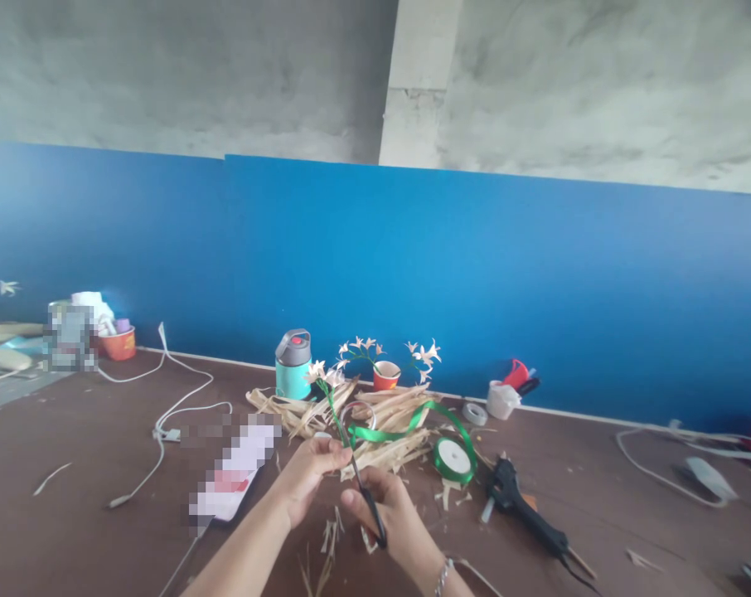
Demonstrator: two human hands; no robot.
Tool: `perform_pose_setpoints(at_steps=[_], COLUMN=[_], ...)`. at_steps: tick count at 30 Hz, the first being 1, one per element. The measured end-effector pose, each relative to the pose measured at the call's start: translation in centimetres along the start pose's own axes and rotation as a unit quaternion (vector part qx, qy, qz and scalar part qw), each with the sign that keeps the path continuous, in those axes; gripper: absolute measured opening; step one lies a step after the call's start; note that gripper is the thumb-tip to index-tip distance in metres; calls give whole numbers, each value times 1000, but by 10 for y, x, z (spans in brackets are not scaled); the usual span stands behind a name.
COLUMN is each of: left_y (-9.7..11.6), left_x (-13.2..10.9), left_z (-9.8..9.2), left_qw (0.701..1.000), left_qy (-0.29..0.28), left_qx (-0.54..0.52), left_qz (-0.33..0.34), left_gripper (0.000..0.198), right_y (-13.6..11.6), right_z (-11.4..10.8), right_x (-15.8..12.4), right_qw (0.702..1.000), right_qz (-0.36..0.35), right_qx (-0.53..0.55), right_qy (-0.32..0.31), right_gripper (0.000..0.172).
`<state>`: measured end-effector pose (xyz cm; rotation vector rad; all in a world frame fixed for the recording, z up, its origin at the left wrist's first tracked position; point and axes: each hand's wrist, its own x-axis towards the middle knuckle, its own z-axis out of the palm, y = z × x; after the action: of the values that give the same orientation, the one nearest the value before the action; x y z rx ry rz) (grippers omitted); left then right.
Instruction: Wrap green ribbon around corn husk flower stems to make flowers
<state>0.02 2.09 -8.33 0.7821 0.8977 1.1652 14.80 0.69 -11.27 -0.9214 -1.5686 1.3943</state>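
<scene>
My left hand (307,477) is closed, thumb and fingers pinching the green-wrapped stem of an artificial flower (327,377) with pale petals. A green ribbon (381,434) runs from near these fingertips to its spool (453,458) on the right. My right hand (394,506) is wrapped round a pair of scissors (370,503) with black handles. Their blades point up and left towards the ribbon, close beside my left fingertips. Whether the blades touch the ribbon I cannot tell. Behind both hands lie dried husks (388,456) in a loose pile.
A teal flask (293,365) and an orange cup (386,376) holding flower stems stand at the back. On the right lies a glue gun (525,506), near a tape roll (474,414) and white container (503,400). A phone (239,473) with its cable lies left.
</scene>
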Motion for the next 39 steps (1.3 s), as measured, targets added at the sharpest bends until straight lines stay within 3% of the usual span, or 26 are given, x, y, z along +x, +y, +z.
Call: perform_pose_setpoints(at_steps=[6, 12, 17, 27, 32, 39], left_y=[-3, -3, -2, 0, -1, -1], left_x=[-1, 2, 0, -2, -2, -2], left_z=[1, -3, -2, 0, -1, 1], left_qw=[999, 1000, 999, 999, 999, 999], left_qy=[-25, -20, -31, -34, -38, -27], left_qx=[-7, -9, -15, -9, -6, -1], left_qz=[-20, -17, -20, -24, -27, -26], left_gripper=[37, 36, 37, 38, 37, 38], right_y=[-5, -8, -3, -11, -8, -2], right_z=[1, 0, 0, 1, 0, -1], right_x=[0, -1, 0, -1, 0, 2], right_qw=[1000, 999, 999, 1000, 999, 999], right_qz=[15, -29, 20, -20, 17, -19], right_qx=[26, 12, 42, 7, 30, 7], right_qy=[-3, 20, -14, 21, -7, 32], right_gripper=[50, 47, 50, 50, 51, 48])
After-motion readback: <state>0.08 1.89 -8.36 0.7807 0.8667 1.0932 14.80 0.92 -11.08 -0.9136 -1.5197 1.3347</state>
